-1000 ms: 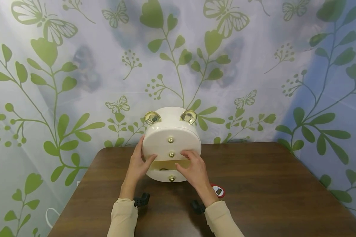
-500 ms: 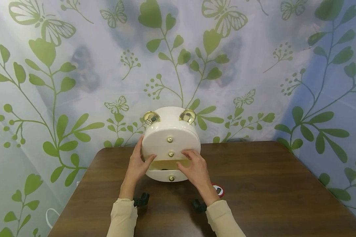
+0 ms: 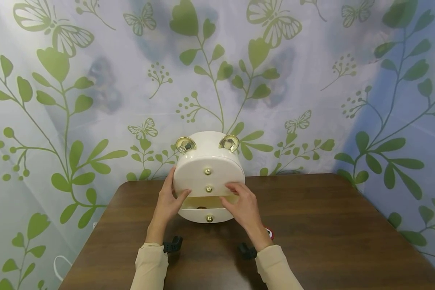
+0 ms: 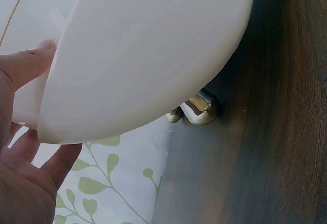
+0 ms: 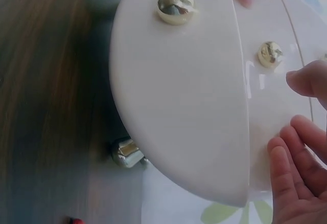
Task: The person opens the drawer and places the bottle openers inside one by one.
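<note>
A white rounded jewelry box (image 3: 209,165) with gold ear-shaped ornaments stands on the table, its bottom drawer (image 3: 195,216) pulled out. Inside that drawer a small dark item (image 3: 201,208) barely shows; its kind cannot be made out. My left hand (image 3: 168,204) holds the box's left side, thumb on the front and fingers round the edge. At the right, my right hand (image 3: 244,205) hovers in front of the box above the drawer, thumb and fingers spread apart with nothing between them. Gold knobs (image 5: 175,6) mark the drawer fronts, and a gold foot (image 4: 201,107) is visible underneath.
The brown wooden table (image 3: 311,229) reaches back to a leaf-and-butterfly patterned curtain (image 3: 217,80). A red and white object (image 3: 270,233) lies behind the right wrist, mostly hidden. Black wrist cameras (image 3: 173,244) sit under both forearms.
My right hand has drifted slightly right, away from the middle of the drawer, and now covers more of the red and white object. The left hand keeps its hold on the box.
</note>
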`<state>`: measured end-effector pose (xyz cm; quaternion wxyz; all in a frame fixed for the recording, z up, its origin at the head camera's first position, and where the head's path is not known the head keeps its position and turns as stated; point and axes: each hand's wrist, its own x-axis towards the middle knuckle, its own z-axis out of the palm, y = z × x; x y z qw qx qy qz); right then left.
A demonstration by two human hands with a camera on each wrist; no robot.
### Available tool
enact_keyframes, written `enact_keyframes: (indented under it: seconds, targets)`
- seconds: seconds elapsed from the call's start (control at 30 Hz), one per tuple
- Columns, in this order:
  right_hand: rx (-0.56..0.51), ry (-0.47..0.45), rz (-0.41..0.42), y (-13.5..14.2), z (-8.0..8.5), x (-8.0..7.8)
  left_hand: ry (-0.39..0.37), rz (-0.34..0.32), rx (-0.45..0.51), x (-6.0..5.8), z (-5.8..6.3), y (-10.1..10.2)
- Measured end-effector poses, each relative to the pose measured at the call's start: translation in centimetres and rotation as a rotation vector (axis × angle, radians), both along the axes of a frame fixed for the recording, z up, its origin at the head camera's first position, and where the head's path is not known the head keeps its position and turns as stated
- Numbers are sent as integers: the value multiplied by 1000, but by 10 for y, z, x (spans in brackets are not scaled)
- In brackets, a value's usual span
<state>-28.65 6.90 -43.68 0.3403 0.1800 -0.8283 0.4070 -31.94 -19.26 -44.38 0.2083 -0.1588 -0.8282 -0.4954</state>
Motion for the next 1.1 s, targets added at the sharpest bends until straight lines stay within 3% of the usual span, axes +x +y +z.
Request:
enact_keyframes:
  seconds: [0.5, 0.7, 1.1]
  targets:
    - [-24, -68, -3, 18, 0, -1, 23, 6, -1, -3, -3, 0]
    - [7, -50, 14, 25, -1, -1, 26, 13, -4, -4, -4, 0]
    - [48, -136, 4, 36, -3, 1, 19, 2, 3, -2, -2, 1]
